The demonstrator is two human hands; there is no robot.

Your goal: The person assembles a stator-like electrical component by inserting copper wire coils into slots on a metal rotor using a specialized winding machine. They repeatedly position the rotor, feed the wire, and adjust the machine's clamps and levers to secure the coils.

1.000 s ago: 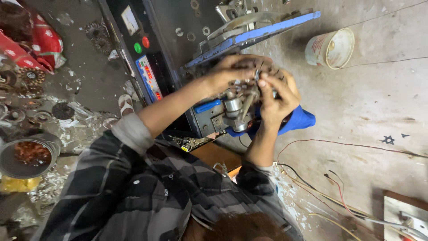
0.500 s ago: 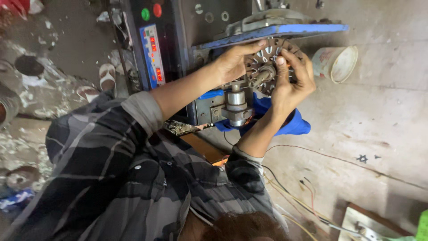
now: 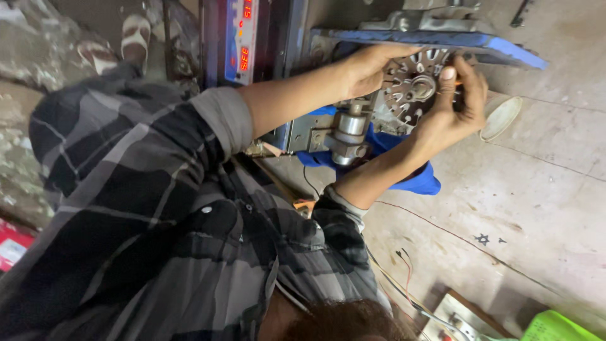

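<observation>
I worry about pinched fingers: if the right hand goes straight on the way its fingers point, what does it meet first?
Probably the blue plate just above the round metal part that the right hand holds; depth is unclear.

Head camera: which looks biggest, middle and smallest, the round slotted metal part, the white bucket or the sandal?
1. Round slotted metal part, held by both hands.
2. White bucket and sandal look about alike; both are partly hidden, so unsure.

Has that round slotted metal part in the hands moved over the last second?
Cannot tell: the camera swung. The round slotted part sits just under the blue plate, as before.
</observation>
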